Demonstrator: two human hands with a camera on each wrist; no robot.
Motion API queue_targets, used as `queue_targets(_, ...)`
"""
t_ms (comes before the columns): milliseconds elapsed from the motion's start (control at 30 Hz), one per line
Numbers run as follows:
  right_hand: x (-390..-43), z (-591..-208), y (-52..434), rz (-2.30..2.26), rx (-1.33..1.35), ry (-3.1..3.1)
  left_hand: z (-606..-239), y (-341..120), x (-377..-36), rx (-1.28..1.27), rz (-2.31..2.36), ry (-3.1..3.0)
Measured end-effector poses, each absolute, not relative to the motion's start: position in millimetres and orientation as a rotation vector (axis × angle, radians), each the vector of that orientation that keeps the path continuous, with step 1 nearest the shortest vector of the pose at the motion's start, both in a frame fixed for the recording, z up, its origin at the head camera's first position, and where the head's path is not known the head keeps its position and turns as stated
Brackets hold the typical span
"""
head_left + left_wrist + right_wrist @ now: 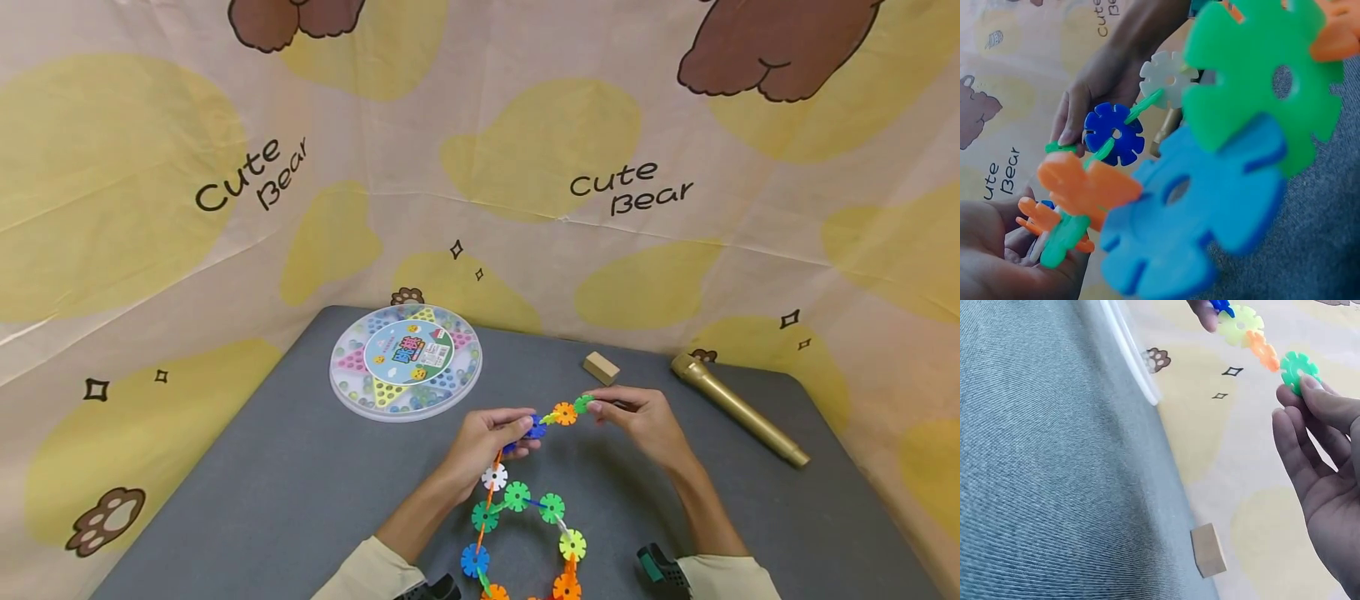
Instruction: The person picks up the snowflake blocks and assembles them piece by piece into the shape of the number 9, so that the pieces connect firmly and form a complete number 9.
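On the grey table (pixel 262 500), I see both hands pinching a disc chain (pixel 525 500): left hand (pixel 480 446) on blue, right hand (pixel 648 425) on green; chain trails toward me. Only the head view shows its loop.

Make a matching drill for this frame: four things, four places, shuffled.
Things:
1. round game box
2. wooden block
3. gold tube
4. disc chain

Places:
A. far right of the table, lying at a slant
B. held up between both hands, hanging toward the near edge
C. far left of the table, lying flat
D. just beyond the right hand

Pairs: 1-C, 2-D, 3-A, 4-B
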State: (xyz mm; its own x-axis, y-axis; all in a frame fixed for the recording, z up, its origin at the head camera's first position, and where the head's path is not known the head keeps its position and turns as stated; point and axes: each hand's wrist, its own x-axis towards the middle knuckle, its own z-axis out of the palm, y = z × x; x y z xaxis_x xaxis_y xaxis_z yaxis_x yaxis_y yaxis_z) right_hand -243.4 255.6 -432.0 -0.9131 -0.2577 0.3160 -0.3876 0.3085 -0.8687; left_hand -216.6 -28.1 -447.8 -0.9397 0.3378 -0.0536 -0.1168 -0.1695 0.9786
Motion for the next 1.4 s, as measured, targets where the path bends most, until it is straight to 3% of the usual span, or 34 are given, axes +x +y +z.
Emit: queue_targets(1400, -244.5, -443.8, 250.1, 1.690, 0.658, -2.451, -453.4, -28.0, -216.5, 0.236, 2.217, 1.714)
